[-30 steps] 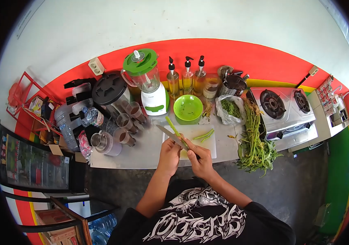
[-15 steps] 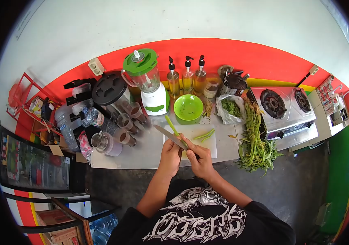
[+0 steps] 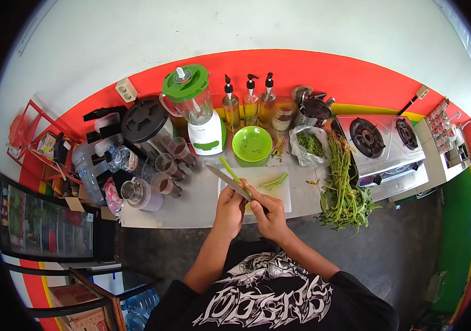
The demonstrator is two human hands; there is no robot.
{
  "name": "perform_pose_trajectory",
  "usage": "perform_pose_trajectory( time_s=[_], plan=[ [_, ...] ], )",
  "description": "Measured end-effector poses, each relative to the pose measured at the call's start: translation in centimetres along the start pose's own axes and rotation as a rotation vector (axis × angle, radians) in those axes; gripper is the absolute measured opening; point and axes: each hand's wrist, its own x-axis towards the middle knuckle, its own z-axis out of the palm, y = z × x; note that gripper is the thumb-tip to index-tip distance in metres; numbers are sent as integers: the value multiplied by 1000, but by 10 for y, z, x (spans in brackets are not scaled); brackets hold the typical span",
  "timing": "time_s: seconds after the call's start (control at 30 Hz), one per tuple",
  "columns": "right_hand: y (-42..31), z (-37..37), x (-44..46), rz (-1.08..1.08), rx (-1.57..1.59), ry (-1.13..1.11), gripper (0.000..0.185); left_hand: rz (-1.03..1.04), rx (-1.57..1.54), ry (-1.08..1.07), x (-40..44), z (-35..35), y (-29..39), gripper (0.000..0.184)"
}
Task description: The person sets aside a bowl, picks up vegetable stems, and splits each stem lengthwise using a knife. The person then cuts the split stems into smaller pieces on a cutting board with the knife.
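Note:
My right hand (image 3: 269, 214) is closed around the handle of a kitchen knife (image 3: 228, 180), its blade pointing up and to the left. My left hand (image 3: 229, 212) pinches a green vegetable stalk (image 3: 228, 167), which lies against the blade. Both hands meet in front of a white cutting board (image 3: 280, 201), and the stalk's lower end is partly hidden by fingers. Several cut green stalks (image 3: 274, 181) lie on the board. Behind it stands a green bowl (image 3: 252, 144) with small bits inside.
A bundle of leafy stems (image 3: 341, 187) hangs over the counter's front edge beside a two-burner gas stove (image 3: 381, 146). Chopped greens fill a plastic bag (image 3: 309, 145). Left of the bowl are a blender (image 3: 204, 129) and dark-filled glasses (image 3: 166, 185). Pump bottles (image 3: 250, 107) stand behind.
The view has shifted slightly. My hands, the knife and the stalk keep nearly the same pose, with no clear change in what they hold.

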Motion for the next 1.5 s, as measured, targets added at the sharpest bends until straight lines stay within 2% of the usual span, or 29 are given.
perform_pose_trajectory(
  time_s=[0.13, 0.23, 0.37, 0.53, 0.67, 0.77, 0.83, 0.87, 0.93, 1.03, 1.23, 1.37, 1.5],
  plan=[
    [4, 5, 3, -64, 9, 62, 41, 7, 6, 15, 2, 2, 0, 18],
    [-5, -2, 4, 7, 2, 35, 42, 23, 56, -10, 7, -1, 5, 17],
    [5, 1, 0, -7, 77, 46, 42, 23, -23, 52, 10, 3, 15, 14],
    [6, 4, 0, -73, 55, 47, 41, 76, 76, 81, 9, 2, 13, 12],
    [0, 3, 1, -27, 78, 29, 41, 165, 162, 81, 5, 6, 10, 13],
    [-2, 3, 0, -7, 85, 15, 41, 155, 170, 72, 4, 4, 8, 12],
    [1, 4, -3, -3, 88, 5, 41, 60, -26, 42, 5, 3, 11, 12],
    [3, 5, -3, -5, 87, 4, 41, 62, -26, 41, 4, 1, 12, 12],
    [5, 6, -3, -59, 52, 22, 41, -96, -86, 49, 3, -4, 12, 12],
    [-3, 2, -2, 47, 36, -47, 41, -27, -41, 33, 2, -5, 9, 13],
    [-4, 5, -2, 17, 5, -1, 41, 120, 77, 65, -2, 1, 3, 16],
    [-6, 6, 3, -61, 24, 15, 41, 95, 73, 58, -3, 0, 0, 17],
    [-5, 0, -4, 48, 33, -58, 42, 23, -33, 28, -3, -4, 7, 15]
  ],
)
